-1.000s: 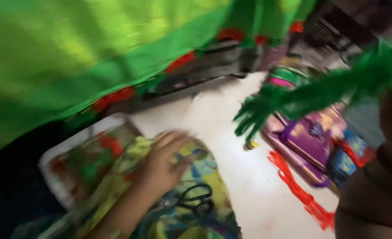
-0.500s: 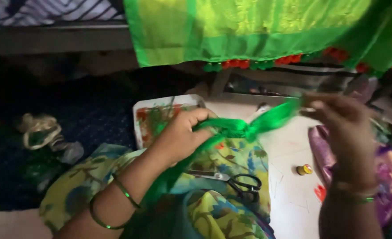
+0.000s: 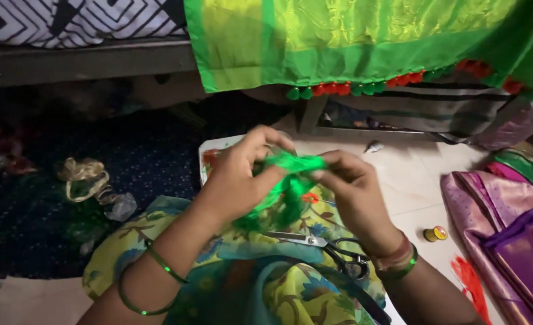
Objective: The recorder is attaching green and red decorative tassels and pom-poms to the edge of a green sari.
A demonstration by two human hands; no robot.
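Both hands meet over the person's lap, above the floor, with a bunch of green thread (image 3: 287, 180) held between them. The left hand (image 3: 239, 177) has its fingers curled shut around the upper left part of the bunch, thumb and forefinger pinching the top; the right hand (image 3: 353, 189) closes its fingertips on the upper right end, so the top of the thread runs roughly side to side between the two grips while the loose remainder hangs down and toward the person, ending just above the scissors (image 3: 326, 247). The scissors lie on the flowered cloth (image 3: 242, 271) covering the lap, blades pointing left, black handles to the right, close under the right wrist. Ahead of the hands a green fabric (image 3: 362, 42) with a trim of red and green tassels hangs down from above, closing off the far side. The pale floor (image 3: 417, 174) lies open to the right of the hands as far as a pile of purple fabric (image 3: 507, 235) at the right edge; a small thread spool (image 3: 435, 233) sits on it between the right wrist and that pile, and a red strip (image 3: 471, 283) lies nearer the person. To the left, a dark patterned mat (image 3: 98, 156) carries a pale tangle of cord (image 3: 86, 177), well apart from the hands.
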